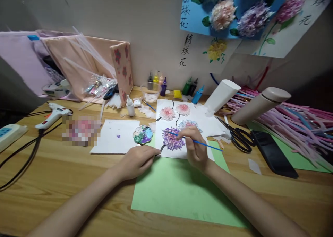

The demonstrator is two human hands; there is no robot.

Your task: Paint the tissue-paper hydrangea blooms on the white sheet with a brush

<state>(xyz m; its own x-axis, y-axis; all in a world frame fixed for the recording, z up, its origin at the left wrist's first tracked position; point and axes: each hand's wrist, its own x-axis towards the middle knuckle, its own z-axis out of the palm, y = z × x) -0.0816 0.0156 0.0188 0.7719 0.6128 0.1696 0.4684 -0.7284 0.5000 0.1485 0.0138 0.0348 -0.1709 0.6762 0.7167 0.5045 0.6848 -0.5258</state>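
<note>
My right hand [195, 148] is closed around a thin blue paintbrush [201, 143], whose tip reaches over a purple paper-petal flower [172, 140]. That flower lies on a white sheet [197, 153] with two pink flowers [167, 113] and a blue-pink one [189, 123], partly covered by my hand. Dark stems run between the blooms. My left hand [139, 161] rests flat, its fingertips at the sheet's lower left edge by a dark stem. Just beyond it is a flower-shaped paint palette [143, 134] with green and purple paint, beside a white paper [111, 140] bearing a purple smear.
Green paper [177, 192] lies beneath the sheet. To the right are black scissors [240, 138], a phone [274, 154] and pipe cleaners [286, 126]. At left lies a glue gun [53, 115]. Paint bottles [163, 87] and a clear bowl [151, 95] stand behind.
</note>
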